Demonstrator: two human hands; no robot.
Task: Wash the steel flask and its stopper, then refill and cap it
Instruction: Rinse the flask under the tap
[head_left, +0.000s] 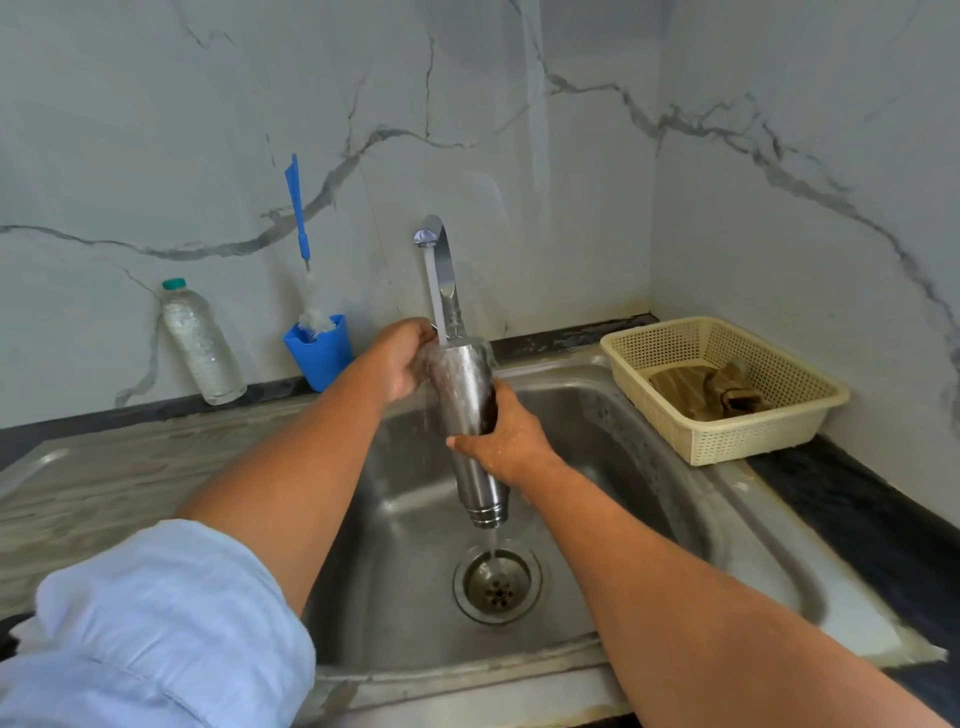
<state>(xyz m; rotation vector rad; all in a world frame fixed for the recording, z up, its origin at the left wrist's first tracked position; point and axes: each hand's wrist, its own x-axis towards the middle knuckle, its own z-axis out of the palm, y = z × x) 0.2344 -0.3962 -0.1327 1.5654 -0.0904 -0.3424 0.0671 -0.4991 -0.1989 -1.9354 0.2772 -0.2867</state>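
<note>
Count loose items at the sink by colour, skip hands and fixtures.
Blue: 2 (cup, bottle brush)
Steel: 1 (flask)
Clear: 1 (plastic bottle)
Beige: 1 (basket)
Brown: 1 (cloth)
Total: 6

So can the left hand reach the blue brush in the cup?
Probably, yes. The left hand grips the steel flask near its top, but the brush stands in the blue cup right beside it, with nothing between. It must let go first.
</note>
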